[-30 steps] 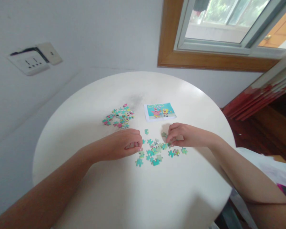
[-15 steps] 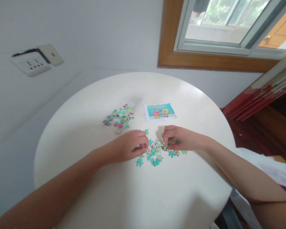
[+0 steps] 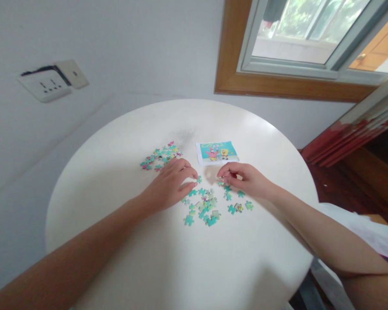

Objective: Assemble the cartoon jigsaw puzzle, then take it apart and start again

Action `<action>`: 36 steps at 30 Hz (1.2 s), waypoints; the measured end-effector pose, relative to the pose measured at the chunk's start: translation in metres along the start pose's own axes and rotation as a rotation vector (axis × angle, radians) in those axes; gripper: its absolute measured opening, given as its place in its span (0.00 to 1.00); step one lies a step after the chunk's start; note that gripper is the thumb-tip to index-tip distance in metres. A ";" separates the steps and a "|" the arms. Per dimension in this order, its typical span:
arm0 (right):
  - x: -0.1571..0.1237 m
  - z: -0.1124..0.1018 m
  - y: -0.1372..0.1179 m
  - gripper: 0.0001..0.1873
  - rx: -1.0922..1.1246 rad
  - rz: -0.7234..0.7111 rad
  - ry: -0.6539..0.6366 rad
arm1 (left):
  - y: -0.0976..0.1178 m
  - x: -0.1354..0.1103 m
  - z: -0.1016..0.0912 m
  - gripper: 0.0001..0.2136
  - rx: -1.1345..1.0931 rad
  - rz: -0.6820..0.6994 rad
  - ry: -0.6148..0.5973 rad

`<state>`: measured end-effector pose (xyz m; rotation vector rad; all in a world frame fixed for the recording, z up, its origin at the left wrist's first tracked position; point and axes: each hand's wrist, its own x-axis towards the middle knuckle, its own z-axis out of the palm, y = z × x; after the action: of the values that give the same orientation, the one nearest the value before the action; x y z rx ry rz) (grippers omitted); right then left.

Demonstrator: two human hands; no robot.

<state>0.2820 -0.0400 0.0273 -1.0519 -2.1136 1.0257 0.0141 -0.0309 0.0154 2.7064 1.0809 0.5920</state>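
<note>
Moved up-frame: left hand (image 3: pixel 175 183), half-open, no hold visible, a small teal knobbed jigsaw piece (image 3: pixel 199 179) just right of its fingertips; right hand (image 3: pixel 242 177), nearly pinched, grip uncertain.

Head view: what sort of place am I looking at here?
Probably a room in a home: a wood-framed window, a red and pale curtain, and a white table with jigsaw pieces spread on it.

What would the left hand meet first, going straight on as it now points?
The left hand would probably meet the small, flat teal jigsaw piece right by its fingertips, though the hand's height above the round white table is hard to judge.
</note>
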 end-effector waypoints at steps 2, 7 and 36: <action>0.004 0.003 0.002 0.09 -0.100 -0.033 0.038 | -0.001 0.001 0.002 0.07 0.002 -0.006 0.015; 0.019 0.017 0.007 0.12 -0.283 -0.229 0.052 | 0.001 0.002 0.004 0.08 -0.023 0.008 -0.006; 0.018 0.037 0.004 0.11 -0.622 -0.046 0.085 | -0.004 0.006 0.018 0.07 0.066 -0.109 0.065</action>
<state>0.2465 -0.0371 0.0063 -1.2854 -2.4308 0.2809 0.0232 -0.0236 -0.0004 2.6793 1.2769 0.6407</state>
